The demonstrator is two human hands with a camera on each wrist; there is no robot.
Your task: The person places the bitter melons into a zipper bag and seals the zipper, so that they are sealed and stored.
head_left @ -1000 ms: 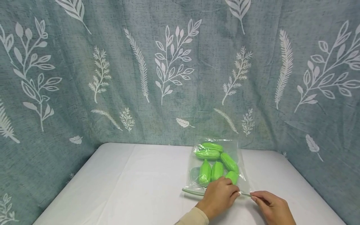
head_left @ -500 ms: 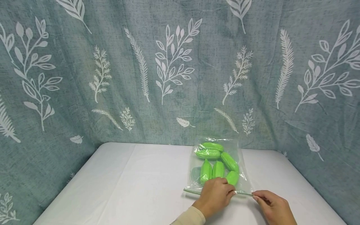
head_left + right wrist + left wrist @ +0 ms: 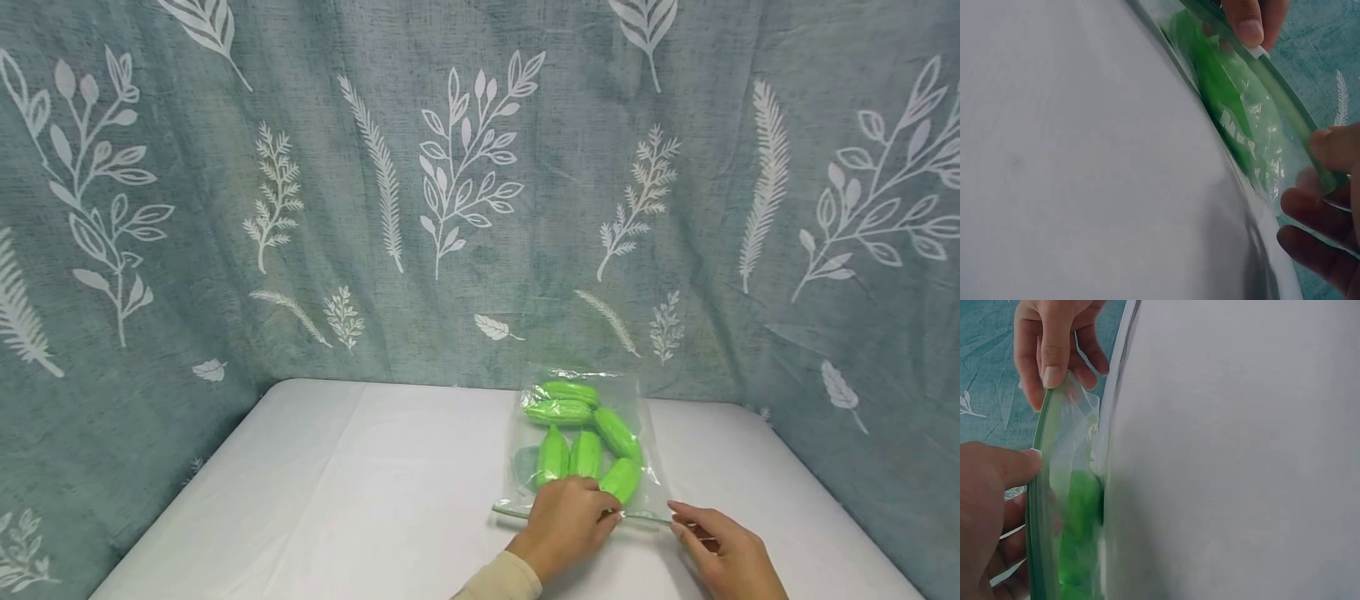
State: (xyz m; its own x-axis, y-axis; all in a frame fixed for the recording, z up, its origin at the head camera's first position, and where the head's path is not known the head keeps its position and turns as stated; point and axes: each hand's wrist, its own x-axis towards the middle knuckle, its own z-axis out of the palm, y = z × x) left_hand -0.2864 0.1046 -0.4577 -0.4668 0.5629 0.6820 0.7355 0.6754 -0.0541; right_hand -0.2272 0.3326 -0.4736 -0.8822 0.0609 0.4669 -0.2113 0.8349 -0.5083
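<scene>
A clear plastic zip bag point(image 3: 654, 487) lies on the white table with several bright green ridged gourds point(image 3: 558, 412) inside. Along its near edge runs a green zip strip point(image 3: 510, 511). My left hand point(image 3: 566, 521) is over the strip, thumb and fingers pinching it at a small white slider point(image 3: 1257, 52). At the bag's near right corner my right hand point(image 3: 723, 550) pinches the strip's end, thumb on top and the other fingers spread loosely below in the right wrist view. Behind my left hand, part of the strip and the lower gourds are hidden.
The white-covered table point(image 3: 315, 492) extends to the left of the bag. A blue-green curtain point(image 3: 390, 208) with white leaf prints hangs behind and along both sides. The bag's far end reaches close to the table's back edge.
My left hand has moved a little left along the zip strip. My right hand stays at the corner, its thumb and forefinger slightly more parted in the head view.
</scene>
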